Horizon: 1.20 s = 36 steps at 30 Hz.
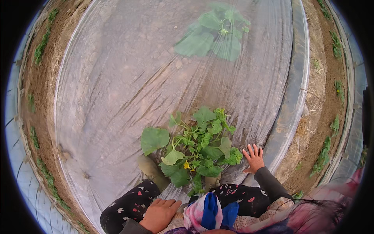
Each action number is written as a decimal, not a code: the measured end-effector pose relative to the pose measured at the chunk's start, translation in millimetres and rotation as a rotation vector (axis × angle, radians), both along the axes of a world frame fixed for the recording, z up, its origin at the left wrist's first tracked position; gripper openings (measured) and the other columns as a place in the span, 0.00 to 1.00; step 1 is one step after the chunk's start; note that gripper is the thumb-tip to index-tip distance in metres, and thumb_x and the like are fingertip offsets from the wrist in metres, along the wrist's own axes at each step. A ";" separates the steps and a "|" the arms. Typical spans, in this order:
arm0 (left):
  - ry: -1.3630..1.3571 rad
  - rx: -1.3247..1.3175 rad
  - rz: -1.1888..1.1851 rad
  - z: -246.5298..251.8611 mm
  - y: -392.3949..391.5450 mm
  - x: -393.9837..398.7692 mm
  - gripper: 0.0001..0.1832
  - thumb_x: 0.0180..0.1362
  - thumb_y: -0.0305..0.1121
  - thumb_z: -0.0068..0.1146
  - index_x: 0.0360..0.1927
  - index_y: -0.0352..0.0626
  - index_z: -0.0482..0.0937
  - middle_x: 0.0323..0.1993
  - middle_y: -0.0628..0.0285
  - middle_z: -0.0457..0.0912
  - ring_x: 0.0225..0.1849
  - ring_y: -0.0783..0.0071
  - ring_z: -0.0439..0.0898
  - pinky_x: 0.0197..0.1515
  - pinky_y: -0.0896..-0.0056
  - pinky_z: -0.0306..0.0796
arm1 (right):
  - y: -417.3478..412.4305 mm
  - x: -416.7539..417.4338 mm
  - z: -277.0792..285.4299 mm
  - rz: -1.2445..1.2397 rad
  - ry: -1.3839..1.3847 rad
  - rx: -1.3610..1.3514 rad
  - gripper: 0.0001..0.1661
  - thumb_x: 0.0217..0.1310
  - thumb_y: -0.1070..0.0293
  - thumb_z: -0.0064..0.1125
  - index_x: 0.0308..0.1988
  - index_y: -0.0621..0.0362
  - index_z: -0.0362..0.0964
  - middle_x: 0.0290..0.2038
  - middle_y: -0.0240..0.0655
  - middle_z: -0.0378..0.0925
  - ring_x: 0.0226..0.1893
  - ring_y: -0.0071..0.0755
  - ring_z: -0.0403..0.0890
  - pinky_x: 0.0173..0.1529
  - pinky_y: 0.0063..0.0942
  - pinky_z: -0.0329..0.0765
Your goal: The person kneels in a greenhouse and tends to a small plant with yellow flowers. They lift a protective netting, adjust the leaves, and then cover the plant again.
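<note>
A leafy vine plant (201, 149) with small yellow flowers stands before my knees, out above the clear plastic film. To its right, my right hand (254, 159) has its fingers spread and rests on or just over the film, near the leaf edges, holding nothing. My left hand (160, 212) lies palm down on my patterned trouser leg, below the plant, with its fingers close together; nothing shows in it. Farther up, a second plant (210, 36) lies beneath the translucent plastic film (117, 73), which is wrinkled between the two plants.
A darker plastic strip (287, 108) runs along the right edge of the bed. Soil paths with straw and rows of small plants (323, 155) border both sides, with greenhouse walls (14, 146) beyond. My boots (153, 172) are partly behind the leaves.
</note>
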<state>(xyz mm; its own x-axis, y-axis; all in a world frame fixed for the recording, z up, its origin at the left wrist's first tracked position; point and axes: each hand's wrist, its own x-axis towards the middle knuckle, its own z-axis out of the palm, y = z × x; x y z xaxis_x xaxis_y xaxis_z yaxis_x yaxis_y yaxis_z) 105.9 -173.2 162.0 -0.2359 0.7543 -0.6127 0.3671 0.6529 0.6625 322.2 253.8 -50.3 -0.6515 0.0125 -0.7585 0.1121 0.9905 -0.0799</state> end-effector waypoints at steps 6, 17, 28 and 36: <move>-0.239 0.069 0.449 22.7 35.9 18.1 0.21 0.58 0.44 0.56 0.50 0.41 0.77 0.42 0.56 0.80 0.42 0.63 0.79 0.46 0.63 0.71 | -1.6 3.8 -5.7 -0.025 -0.006 0.007 0.76 0.18 0.35 0.78 0.70 0.39 0.49 0.73 0.40 0.42 0.73 0.56 0.38 0.68 0.68 0.38; -0.359 0.063 -0.004 10.9 0.6 76.0 0.25 0.48 0.42 0.56 0.50 0.45 0.74 0.41 0.57 0.78 0.46 0.59 0.76 0.49 0.61 0.68 | -18.0 -41.6 -14.2 -0.136 -0.362 0.152 0.58 0.43 0.58 0.70 0.70 0.27 0.46 0.75 0.28 0.34 0.73 0.47 0.45 0.63 0.55 0.62; -0.684 -0.207 -0.458 48.2 -17.8 114.2 0.20 0.59 0.49 0.51 0.45 0.47 0.82 0.44 0.55 0.83 0.46 0.57 0.81 0.48 0.53 0.73 | -175.1 -166.6 210.1 -0.170 -0.042 -0.439 0.32 0.59 0.57 0.56 0.62 0.51 0.63 0.55 0.46 0.73 0.57 0.50 0.72 0.59 0.43 0.69; -0.719 -0.219 -0.198 163.4 -72.0 152.1 0.19 0.59 0.48 0.52 0.45 0.47 0.82 0.44 0.55 0.83 0.46 0.56 0.81 0.48 0.52 0.73 | -211.8 -24.6 409.3 -0.091 -0.026 -0.217 0.31 0.57 0.59 0.56 0.62 0.42 0.63 0.68 0.37 0.55 0.67 0.58 0.55 0.63 0.54 0.65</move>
<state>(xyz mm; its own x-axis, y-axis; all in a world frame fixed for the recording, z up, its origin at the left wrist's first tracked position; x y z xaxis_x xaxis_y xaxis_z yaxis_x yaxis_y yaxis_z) 258.0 -245.3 325.5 0.4024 0.5850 -0.7042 0.0197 0.7635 0.6455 297.6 41.9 359.1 -0.6354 -0.0948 -0.7663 0.2046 0.9363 -0.2854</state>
